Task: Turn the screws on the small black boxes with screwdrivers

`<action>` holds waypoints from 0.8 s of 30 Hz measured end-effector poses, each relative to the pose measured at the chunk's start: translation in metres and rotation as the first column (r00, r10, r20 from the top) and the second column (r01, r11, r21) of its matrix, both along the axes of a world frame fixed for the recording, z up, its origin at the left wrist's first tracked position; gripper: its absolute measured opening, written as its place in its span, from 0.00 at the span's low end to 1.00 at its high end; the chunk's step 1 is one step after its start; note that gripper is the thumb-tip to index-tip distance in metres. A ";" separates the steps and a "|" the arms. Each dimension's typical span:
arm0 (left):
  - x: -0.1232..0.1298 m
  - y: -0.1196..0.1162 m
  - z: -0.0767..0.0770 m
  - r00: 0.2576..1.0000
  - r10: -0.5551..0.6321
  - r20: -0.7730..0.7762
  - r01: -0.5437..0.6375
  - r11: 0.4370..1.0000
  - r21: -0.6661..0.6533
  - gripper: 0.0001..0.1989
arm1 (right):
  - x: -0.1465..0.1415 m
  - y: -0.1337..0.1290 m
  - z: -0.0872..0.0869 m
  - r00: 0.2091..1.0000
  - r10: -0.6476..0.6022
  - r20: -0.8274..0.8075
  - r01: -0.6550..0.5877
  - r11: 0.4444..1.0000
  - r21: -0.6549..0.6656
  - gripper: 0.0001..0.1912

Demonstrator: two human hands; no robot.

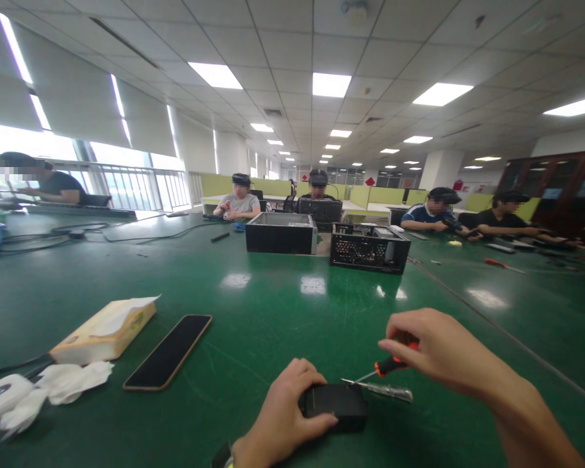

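Note:
A small black box (344, 404) rests on the green table at the bottom middle. My left hand (285, 413) is wrapped round its left side, thumb along the near edge and fingers on the far edge. In my right hand (426, 344) is a screwdriver (387, 368) with an orange and black handle, its fingers closed round the grip. The shaft slants down leftward, and its tip is at the box's far right edge; whether it touches is too small to tell. A second screwdriver (387, 391) with a clear handle lies behind the box, beneath the first one's shaft.
Left of my hands lie a smartphone (169, 353), a tissue pack (108, 331), crumpled tissues (71, 382) and a white device (4, 398). Across the table (253, 312) stand a black case (280, 235) and an opened computer case (370, 250). Several people sit around the far sides.

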State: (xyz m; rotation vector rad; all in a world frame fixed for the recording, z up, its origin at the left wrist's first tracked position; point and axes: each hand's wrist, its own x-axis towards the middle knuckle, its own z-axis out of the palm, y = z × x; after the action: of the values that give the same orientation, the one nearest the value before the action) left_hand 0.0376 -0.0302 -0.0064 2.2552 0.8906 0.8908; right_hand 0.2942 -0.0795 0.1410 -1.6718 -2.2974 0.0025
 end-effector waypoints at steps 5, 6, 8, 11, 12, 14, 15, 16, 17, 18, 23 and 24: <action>0.001 0.000 0.000 1.000 -0.005 0.004 0.005 1.000 0.000 0.16 | -0.008 0.010 -0.006 0.986 0.100 -0.135 -0.084 0.989 0.120 0.10; 0.001 0.000 0.000 1.000 -0.006 0.005 0.006 1.000 0.002 0.16 | -0.010 0.011 -0.007 0.980 0.124 -0.159 -0.098 0.982 0.164 0.11; 0.001 0.001 0.001 1.000 -0.007 0.006 0.007 1.000 0.006 0.16 | -0.015 0.011 -0.007 0.962 0.179 -0.208 -0.129 0.964 0.233 0.13; 0.000 0.002 0.000 1.000 -0.008 0.005 0.008 1.000 0.015 0.16 | -0.022 0.009 -0.008 0.926 0.250 -0.282 -0.170 0.945 0.281 0.14; 0.000 0.002 0.000 1.000 -0.009 0.004 0.009 1.000 0.017 0.16 | -0.024 0.009 -0.009 0.918 0.263 -0.298 -0.175 0.941 0.289 0.15; 0.000 0.001 0.000 1.000 -0.008 0.003 0.008 1.000 0.019 0.16 | -0.028 0.008 -0.010 0.911 0.273 -0.309 -0.184 0.940 0.288 0.15; 0.000 0.001 -0.001 1.000 -0.007 0.002 0.007 1.000 0.021 0.16 | -0.029 0.009 -0.010 0.911 0.275 -0.309 -0.189 0.941 0.281 0.15; 0.000 0.000 -0.001 1.000 -0.006 0.001 0.006 1.000 0.023 0.16 | -0.030 0.009 -0.011 0.912 0.273 -0.307 -0.192 0.944 0.270 0.15; 0.000 0.000 -0.001 1.000 -0.005 -0.002 0.005 1.000 0.025 0.16 | -0.031 0.009 -0.012 0.913 0.270 -0.304 -0.195 0.947 0.257 0.15; 0.000 -0.001 -0.001 1.000 -0.003 -0.003 0.003 1.000 0.027 0.16 | -0.031 0.010 -0.012 0.915 0.267 -0.304 -0.196 0.950 0.244 0.15; 0.000 0.000 0.000 1.000 0.000 -0.007 0.000 1.000 0.029 0.16 | -0.030 0.012 -0.013 0.914 0.263 -0.308 -0.192 0.951 0.243 0.15; 0.000 0.001 0.000 1.000 0.002 -0.009 -0.002 1.000 0.027 0.16 | -0.029 0.012 -0.013 0.913 0.267 -0.308 -0.193 0.949 0.251 0.15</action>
State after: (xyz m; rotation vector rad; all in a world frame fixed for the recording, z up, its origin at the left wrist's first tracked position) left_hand 0.0377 -0.0295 -0.0061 2.2835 0.8897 0.9000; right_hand 0.2652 -0.0671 0.1279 -1.1801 -2.1292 0.0825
